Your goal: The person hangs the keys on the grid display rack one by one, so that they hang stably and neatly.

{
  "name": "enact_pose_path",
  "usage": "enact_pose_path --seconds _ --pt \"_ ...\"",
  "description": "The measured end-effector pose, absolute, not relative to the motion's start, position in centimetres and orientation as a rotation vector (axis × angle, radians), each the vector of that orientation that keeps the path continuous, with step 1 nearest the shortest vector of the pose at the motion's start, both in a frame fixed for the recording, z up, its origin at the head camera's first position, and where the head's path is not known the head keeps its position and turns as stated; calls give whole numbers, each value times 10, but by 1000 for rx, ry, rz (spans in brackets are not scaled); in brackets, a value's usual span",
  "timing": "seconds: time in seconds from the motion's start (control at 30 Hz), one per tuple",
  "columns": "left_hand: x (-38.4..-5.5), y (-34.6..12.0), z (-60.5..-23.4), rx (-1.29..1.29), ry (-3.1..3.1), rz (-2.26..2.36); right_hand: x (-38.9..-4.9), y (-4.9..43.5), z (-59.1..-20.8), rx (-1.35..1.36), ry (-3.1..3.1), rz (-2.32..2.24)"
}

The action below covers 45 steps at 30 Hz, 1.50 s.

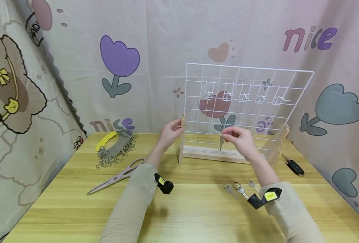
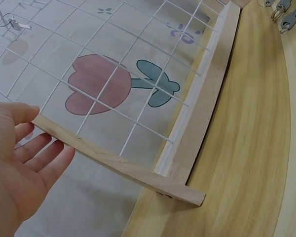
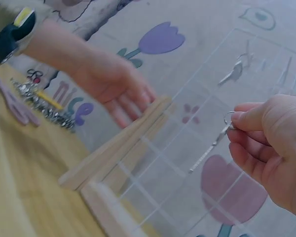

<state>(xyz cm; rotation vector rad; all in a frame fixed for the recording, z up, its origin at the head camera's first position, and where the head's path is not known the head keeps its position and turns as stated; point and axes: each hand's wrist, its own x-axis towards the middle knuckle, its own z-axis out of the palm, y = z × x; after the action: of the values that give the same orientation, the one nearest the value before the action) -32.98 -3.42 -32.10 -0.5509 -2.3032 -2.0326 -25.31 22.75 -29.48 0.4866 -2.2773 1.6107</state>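
My right hand (image 1: pixel 238 140) pinches a small key (image 3: pixel 214 145) by its metal ring (image 3: pixel 228 118), and the key hangs down in front of the white wire grid (image 1: pixel 194 123). My left hand (image 1: pixel 169 134) holds the upper end of the grid stand's left wooden post (image 2: pixel 123 168), thumb on one side and fingers on the other. Several white hooks (image 1: pixel 244 97) are fixed in a row across the grid. On the leftmost one hangs another key (image 3: pixel 232 74) with a ring.
Three keys (image 1: pixel 240 189) lie on the table before the stand, partly near my right wrist. Right of it is a black car key (image 1: pixel 294 167). At left are scissors (image 1: pixel 115 178) and a curved yellow-and-grey strip (image 1: pixel 120 141) edged with many metal rings. A patterned curtain (image 1: pixel 161 44) hangs behind.
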Motion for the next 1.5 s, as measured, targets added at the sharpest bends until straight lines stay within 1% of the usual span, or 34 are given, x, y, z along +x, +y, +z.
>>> enact_pose_path --seconds 0.43,0.63,1.13,1.5 --pt "-328 -35 -321 -545 -2299 -2022 -254 224 -241 475 -2082 1638" --pt "-329 -35 -321 -554 -2307 -2006 -256 219 -224 478 -1947 1697" --pt "-328 -35 -321 -555 -2307 -2001 -260 210 -206 344 -1726 1814" --pt "-328 -35 -321 -566 -2319 -1986 -265 201 -203 283 -1647 1801"
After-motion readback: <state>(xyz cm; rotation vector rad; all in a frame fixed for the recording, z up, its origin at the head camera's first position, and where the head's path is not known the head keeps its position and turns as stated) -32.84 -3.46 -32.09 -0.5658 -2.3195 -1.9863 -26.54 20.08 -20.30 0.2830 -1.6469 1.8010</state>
